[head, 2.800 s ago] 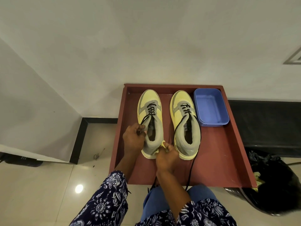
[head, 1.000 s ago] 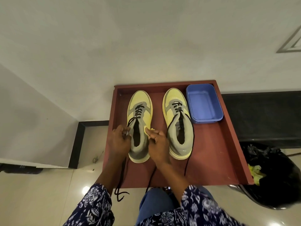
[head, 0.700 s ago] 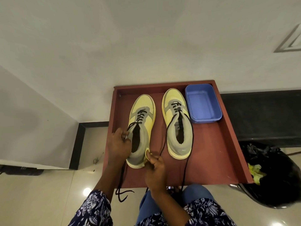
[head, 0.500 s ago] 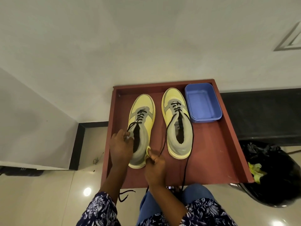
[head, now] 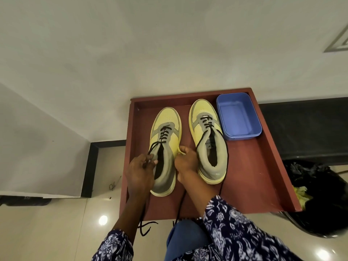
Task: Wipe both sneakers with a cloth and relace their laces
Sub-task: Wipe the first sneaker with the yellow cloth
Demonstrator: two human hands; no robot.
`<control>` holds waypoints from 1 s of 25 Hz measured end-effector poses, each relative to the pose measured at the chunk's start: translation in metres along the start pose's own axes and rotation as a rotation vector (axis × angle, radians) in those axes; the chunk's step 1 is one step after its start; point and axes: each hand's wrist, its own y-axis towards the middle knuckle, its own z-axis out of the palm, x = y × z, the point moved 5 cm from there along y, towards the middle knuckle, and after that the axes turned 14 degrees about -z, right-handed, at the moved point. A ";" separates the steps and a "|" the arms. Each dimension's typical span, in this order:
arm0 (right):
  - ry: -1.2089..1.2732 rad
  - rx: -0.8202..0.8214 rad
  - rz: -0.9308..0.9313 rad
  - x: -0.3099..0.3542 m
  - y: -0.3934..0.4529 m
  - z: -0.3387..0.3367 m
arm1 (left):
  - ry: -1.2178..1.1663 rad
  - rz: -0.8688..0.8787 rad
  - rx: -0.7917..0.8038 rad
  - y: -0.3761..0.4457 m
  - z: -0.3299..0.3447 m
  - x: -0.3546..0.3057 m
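Note:
Two yellow and grey sneakers stand side by side, toes away from me, on a red-brown tray table (head: 250,176). My left hand (head: 139,172) pinches the black lace (head: 163,135) at the left side of the left sneaker (head: 167,119), by its collar. My right hand (head: 186,162) is curled against that shoe's right side and pinches a small yellow piece; I cannot tell whether it is a cloth. The right sneaker (head: 203,113) is untouched, and its loose lace (head: 225,147) trails down past the heel. Lace ends hang over the tray's near edge.
A blue plastic tub (head: 237,115) sits at the tray's back right corner, beside the right sneaker. A bin with a black bag (head: 320,194) and yellow scraps stands on the floor to the right. A white wall rises behind the tray.
My right hand has moved from the left sneaker's heel forward along its right side. My left hand has kept its pinch on the lace at the collar.

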 end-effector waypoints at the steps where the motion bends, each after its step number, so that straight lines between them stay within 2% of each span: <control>1: 0.020 -0.024 0.009 0.006 0.005 0.001 | -0.001 0.004 0.001 -0.001 0.000 0.000; 5: 0.056 -0.038 -0.002 0.023 0.017 0.005 | -0.008 -0.004 0.001 0.000 0.000 0.000; 10: 0.019 0.003 -0.090 0.009 0.003 0.007 | -0.027 -0.004 0.008 0.000 0.000 0.000; 15: 0.075 -0.047 -0.106 -0.014 -0.038 -0.004 | -0.011 0.013 -0.002 -0.002 0.000 -0.002; 19: 0.042 -0.100 -0.218 -0.026 -0.055 -0.011 | 0.012 -0.011 -0.002 -0.001 0.000 -0.001; 25: -0.031 -0.109 -0.238 0.003 -0.032 -0.012 | 0.051 0.057 -0.012 -0.002 0.000 -0.003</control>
